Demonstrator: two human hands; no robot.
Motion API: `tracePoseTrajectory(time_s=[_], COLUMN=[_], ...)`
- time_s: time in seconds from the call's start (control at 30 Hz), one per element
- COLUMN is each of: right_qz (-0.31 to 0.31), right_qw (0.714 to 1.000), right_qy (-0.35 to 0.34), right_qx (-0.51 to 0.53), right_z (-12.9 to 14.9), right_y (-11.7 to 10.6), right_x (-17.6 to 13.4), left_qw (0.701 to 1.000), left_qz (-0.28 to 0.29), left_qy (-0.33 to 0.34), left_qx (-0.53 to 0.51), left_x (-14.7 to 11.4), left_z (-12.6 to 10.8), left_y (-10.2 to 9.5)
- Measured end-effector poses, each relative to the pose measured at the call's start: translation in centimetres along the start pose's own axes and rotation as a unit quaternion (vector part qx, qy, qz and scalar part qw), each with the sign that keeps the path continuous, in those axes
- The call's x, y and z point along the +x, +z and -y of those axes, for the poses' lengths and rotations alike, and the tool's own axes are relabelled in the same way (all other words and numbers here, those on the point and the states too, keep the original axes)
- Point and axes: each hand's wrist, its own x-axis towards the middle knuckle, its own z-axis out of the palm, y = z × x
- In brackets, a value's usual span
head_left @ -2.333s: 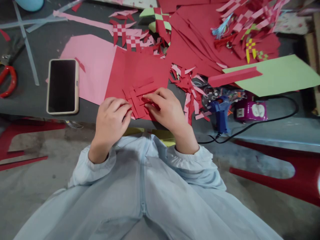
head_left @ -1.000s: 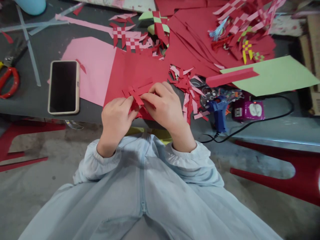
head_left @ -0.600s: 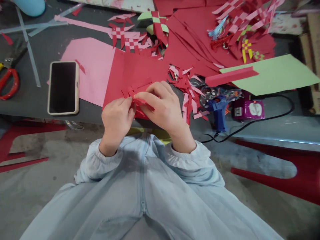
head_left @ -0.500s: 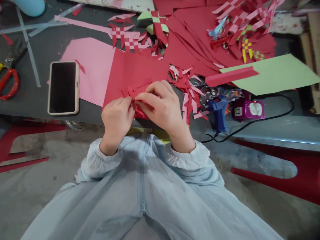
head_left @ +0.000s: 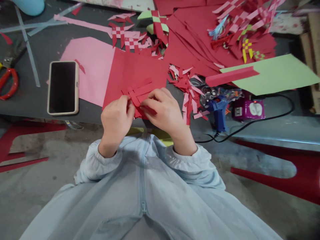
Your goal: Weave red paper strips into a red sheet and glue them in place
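Observation:
Red paper strips (head_left: 136, 95), woven over and under one another, lie between my hands near the table's front edge. My left hand (head_left: 116, 116) is closed at their left side, its thumb and forefinger pinching the weave's edge. On the right side, my right hand (head_left: 163, 110) has its fingers curled and pressed together on the strips' ends; the palm hides part of them. Beneath the weave is a red paper sheet (head_left: 147, 68), which overlaps a pink sheet (head_left: 92, 66) to the left.
A phone (head_left: 63, 88) and orange-handled scissors (head_left: 9, 81) lie at left. To the right are a blue glue gun (head_left: 220, 111) with a black cord, a purple box (head_left: 250, 109) and a green sheet (head_left: 277, 75). Woven paper pieces (head_left: 118, 35) and red sheets (head_left: 192, 36) cover the back.
My right hand has moved slightly down and right, away from my left fingertips. More of the woven strips now shows between the hands.

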Motion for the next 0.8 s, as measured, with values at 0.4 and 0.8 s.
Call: tracePoseTrajectory(time_s=[0.4,0.8], right_qz=[0.023,-0.051], right_qw=[0.997,0.996], right_qy=[-0.060,0.051], right_qx=[-0.048,-0.053], right_z=[-0.1,-1.7], right_y=[-0.6,-0.3], right_x=[-1.5,-1.2], left_qw=[0.994,0.981], left_qz=[0.029,0.050], left_qy=[0.108,0.181], left_qx=[-0.013,0.054], left_x=[-0.9,-2.0], left_z=[0.7,0.5], left_y=[-0.7,-0.7])
